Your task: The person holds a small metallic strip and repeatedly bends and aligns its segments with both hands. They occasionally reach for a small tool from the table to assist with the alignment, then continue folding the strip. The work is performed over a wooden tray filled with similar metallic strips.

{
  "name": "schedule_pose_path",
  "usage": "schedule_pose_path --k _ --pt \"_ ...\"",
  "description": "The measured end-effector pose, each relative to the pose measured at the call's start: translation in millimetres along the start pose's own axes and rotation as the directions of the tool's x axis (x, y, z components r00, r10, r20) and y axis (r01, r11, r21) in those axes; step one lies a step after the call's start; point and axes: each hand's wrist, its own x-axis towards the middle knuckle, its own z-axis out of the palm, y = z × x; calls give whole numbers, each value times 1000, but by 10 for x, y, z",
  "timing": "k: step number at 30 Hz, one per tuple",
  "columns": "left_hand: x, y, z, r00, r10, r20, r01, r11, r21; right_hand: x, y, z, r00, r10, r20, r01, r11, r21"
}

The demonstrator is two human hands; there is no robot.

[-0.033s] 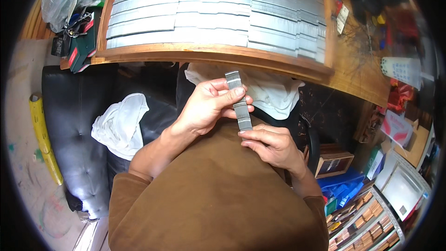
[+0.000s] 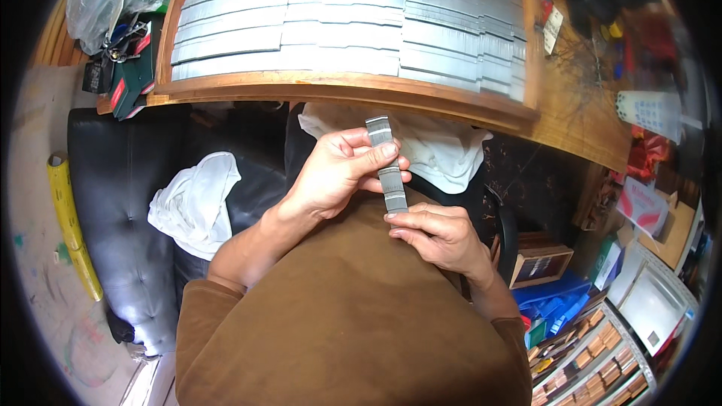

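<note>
A narrow stack of thin grey metal pieces [image 2: 392,180] is held up in front of my chest, tilted slightly from upright. My left hand [image 2: 335,173] pinches its upper half, thumb on the face and fingers behind. At its lower end, my right hand [image 2: 440,237] grips it between thumb and fingers. Beyond the hands lies a wooden tray [image 2: 338,84] packed with rows of similar grey metal pieces [image 2: 342,26]. What exact kind of pieces these are, I cannot make out.
The tray rests on a wooden table [image 2: 583,131]. White cloths [image 2: 197,203] lie on the black padded seat [image 2: 124,233] and under the table edge. A yellow tube [image 2: 69,218] lies at left. Racks of small wooden blocks [image 2: 602,353] and a patterned cup [image 2: 648,111] are at right.
</note>
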Motion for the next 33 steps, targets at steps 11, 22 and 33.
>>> schedule_pose_path --k 11,22,33 --pt "214 279 0 992 -122 31 101 920 378 -74 148 415 956 131 -262 -50 954 296" --pt "209 347 -6 993 -98 64 57 887 458 156 -39 -66 993 103 54 -105 993 44" --pt "-248 99 -172 743 577 338 -549 237 801 860 33 173 962 -100 -255 139 980 140"
